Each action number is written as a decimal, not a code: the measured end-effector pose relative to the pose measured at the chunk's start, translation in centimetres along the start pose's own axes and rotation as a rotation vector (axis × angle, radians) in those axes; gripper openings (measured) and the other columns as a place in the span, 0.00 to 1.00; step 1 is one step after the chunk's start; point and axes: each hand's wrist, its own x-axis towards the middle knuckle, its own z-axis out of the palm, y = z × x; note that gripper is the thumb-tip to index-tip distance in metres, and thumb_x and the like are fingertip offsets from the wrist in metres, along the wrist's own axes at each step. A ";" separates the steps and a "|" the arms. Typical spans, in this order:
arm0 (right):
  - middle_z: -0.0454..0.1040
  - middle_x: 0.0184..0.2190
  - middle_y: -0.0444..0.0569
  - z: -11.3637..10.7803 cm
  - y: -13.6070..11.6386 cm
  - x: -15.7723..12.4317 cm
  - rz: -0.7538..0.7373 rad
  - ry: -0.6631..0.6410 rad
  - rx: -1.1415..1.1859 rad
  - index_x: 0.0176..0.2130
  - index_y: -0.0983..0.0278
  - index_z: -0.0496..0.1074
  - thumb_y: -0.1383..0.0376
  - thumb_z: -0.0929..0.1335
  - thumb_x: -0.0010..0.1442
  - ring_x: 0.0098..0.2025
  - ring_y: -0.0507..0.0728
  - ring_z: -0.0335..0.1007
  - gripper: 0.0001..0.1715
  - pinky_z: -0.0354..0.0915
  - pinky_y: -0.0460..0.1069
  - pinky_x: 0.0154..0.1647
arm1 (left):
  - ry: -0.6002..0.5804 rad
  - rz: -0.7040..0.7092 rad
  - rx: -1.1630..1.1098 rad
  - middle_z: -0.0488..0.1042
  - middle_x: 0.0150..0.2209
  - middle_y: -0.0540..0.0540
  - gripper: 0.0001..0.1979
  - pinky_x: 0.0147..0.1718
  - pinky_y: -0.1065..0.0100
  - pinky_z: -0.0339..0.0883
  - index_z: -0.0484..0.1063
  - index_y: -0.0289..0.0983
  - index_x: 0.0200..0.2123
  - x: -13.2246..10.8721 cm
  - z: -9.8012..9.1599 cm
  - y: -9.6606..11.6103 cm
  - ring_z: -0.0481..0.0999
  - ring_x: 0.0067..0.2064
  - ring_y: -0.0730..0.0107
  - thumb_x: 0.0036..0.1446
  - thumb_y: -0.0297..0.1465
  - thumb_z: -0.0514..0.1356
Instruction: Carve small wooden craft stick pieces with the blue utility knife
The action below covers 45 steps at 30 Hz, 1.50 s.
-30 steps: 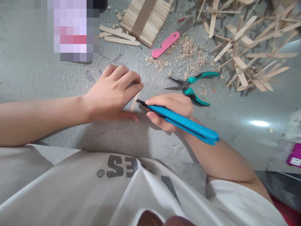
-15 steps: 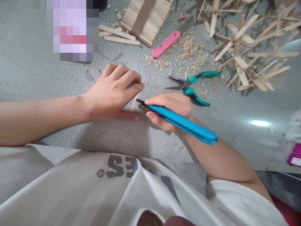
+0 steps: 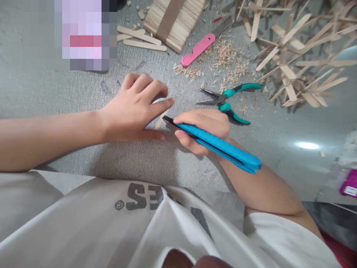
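Observation:
My left hand presses down on a wooden craft stick that lies on the grey textured floor, the forefinger and thumb stretched along it and the other fingers curled. My right hand is closed round a blue utility knife. The knife's dark tip touches the stick just right of my left forefinger. Most of the stick is hidden under my left hand.
Teal-handled pliers lie just beyond my right hand. Farther off are a pink knife, wood shavings, a banded bundle of sticks, loose sticks and a glued stick structure at the right.
My left forefinger has stretched out a little to the right along the stick. The view has shifted slightly. The knife stays at the stick.

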 end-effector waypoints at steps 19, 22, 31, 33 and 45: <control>0.90 0.44 0.42 -0.6 -0.7 0.6 0.172 -0.021 0.176 0.55 0.58 0.85 0.58 0.74 0.81 0.42 0.49 0.87 0.10 0.83 0.45 0.49 | 0.042 0.085 -0.045 0.67 0.78 0.32 0.47 0.79 0.12 0.64 0.70 0.37 0.80 -0.4 0.4 -0.6 0.67 0.79 0.32 0.77 0.66 0.58; 0.91 0.46 0.44 -0.8 -1.0 0.6 0.232 -0.045 0.213 0.55 0.59 0.86 0.57 0.73 0.81 0.44 0.50 0.89 0.12 0.84 0.46 0.51 | 0.038 0.081 -0.048 0.68 0.78 0.32 0.47 0.78 0.10 0.62 0.70 0.36 0.81 -0.4 0.3 -0.5 0.67 0.80 0.28 0.79 0.66 0.56; 0.91 0.45 0.44 -0.8 -1.0 0.7 0.260 -0.046 0.225 0.53 0.58 0.84 0.54 0.72 0.82 0.45 0.50 0.89 0.12 0.84 0.47 0.50 | 0.048 0.099 -0.008 0.67 0.78 0.32 0.48 0.77 0.11 0.66 0.68 0.39 0.82 -0.6 0.5 -0.7 0.68 0.80 0.28 0.78 0.68 0.56; 0.91 0.46 0.45 -0.7 -1.0 0.6 0.245 -0.040 0.213 0.54 0.58 0.84 0.55 0.72 0.82 0.45 0.51 0.89 0.12 0.85 0.48 0.50 | 0.050 0.098 -0.009 0.67 0.78 0.33 0.49 0.76 0.10 0.65 0.68 0.39 0.82 -0.6 0.5 -0.8 0.69 0.81 0.27 0.78 0.68 0.54; 0.92 0.47 0.47 -0.9 -1.0 0.2 0.374 -0.032 0.218 0.57 0.55 0.86 0.52 0.76 0.79 0.44 0.53 0.89 0.13 0.86 0.50 0.48 | 0.023 0.057 -0.048 0.69 0.79 0.33 0.48 0.77 0.09 0.64 0.69 0.38 0.81 -0.3 0.2 -0.4 0.68 0.81 0.29 0.78 0.69 0.53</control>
